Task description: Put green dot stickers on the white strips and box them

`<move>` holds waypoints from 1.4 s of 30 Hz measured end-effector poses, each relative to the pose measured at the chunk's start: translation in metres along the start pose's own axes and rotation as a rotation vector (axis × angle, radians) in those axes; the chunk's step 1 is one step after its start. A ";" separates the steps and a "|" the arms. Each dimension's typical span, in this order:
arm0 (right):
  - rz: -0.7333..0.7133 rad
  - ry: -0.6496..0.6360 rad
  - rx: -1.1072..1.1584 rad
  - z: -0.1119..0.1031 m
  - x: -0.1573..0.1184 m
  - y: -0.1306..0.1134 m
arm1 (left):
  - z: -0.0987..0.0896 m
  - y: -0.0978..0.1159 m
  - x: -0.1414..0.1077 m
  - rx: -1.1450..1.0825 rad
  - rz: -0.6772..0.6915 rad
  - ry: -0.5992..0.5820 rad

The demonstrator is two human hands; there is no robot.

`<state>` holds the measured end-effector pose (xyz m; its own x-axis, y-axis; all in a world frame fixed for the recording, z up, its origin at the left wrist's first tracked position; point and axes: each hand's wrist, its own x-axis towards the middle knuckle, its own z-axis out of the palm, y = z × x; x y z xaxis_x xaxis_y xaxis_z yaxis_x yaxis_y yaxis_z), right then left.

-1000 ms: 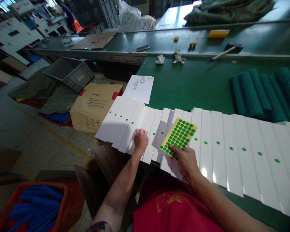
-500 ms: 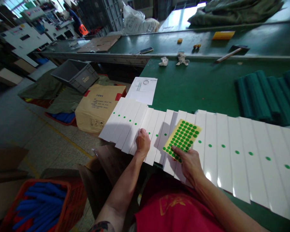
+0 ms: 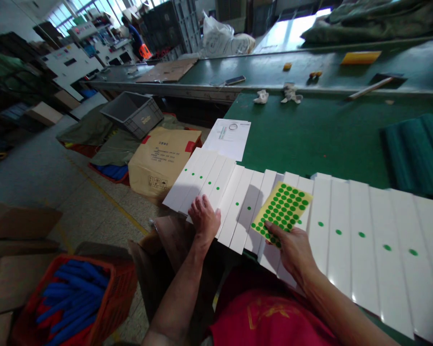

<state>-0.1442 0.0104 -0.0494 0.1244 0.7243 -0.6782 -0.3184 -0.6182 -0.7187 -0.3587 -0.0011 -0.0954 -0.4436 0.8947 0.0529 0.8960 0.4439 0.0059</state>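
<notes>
A row of narrow white boxes lies side by side along the near edge of the green table, many with one round green sticker. My left hand rests on boxes toward the row's left end, fingers spread and holding nothing. Between the thumb and fingers of my right hand is a yellow sheet of round green stickers, tilted above the middle boxes. The sheet covers part of the boxes beneath it, and the right fingers are hidden under it.
A white paper lies behind the row's left end. Dark green rolls sit at the right. On the floor at left stand a brown carton, a grey crate and an orange basket of blue pieces.
My left hand has moved left along the boxes and its fingers have spread. The right hand still holds the sticker sheet. The view has turned left, shifting the scene rightward.
</notes>
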 end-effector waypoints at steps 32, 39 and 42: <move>-0.043 -0.091 0.082 -0.064 -0.013 -0.034 | -0.062 0.098 -0.048 -1.059 0.184 -0.360; -0.105 -0.060 0.080 -0.026 -0.011 -0.028 | -0.070 0.083 -0.046 -1.251 0.173 -0.567; -0.115 -0.056 0.067 -0.004 -0.010 -0.019 | -0.067 0.068 -0.035 -1.145 0.152 -0.454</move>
<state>-0.1358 0.0137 -0.0299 0.1114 0.8060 -0.5813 -0.3673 -0.5101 -0.7777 -0.2814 -0.0054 -0.0304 -0.0954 0.9710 -0.2194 0.3383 0.2389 0.9102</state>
